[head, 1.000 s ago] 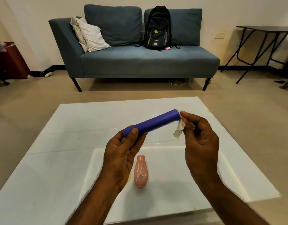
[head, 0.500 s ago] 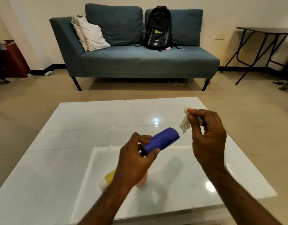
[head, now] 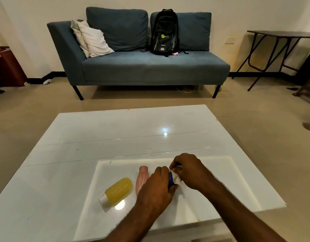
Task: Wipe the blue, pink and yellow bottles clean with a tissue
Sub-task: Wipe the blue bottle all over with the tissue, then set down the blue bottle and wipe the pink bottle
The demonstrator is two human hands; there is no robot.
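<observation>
My left hand (head: 157, 190) is wrapped around the blue bottle (head: 170, 180), held low over the white table (head: 63, 154); only a sliver of blue shows between my hands. My right hand (head: 189, 170) pinches a crumpled white tissue (head: 177, 179) against the bottle's right side. The pink bottle (head: 142, 179) lies on the table just left of my left hand, partly hidden by it. Further left, the yellow bottle (head: 118, 191) with a white cap lies on its side.
Beyond the table stands a blue sofa (head: 142, 67) with a black backpack (head: 164, 32) and pillows (head: 91, 39). A dark folding table (head: 281, 49) is at the right wall. A person's foot (head: 309, 127) shows at the right edge.
Both hands dropped from mid-air to just above the table, next to the pink bottle. The tissue hand closed in on the blue bottle. The yellow bottle is now uncovered.
</observation>
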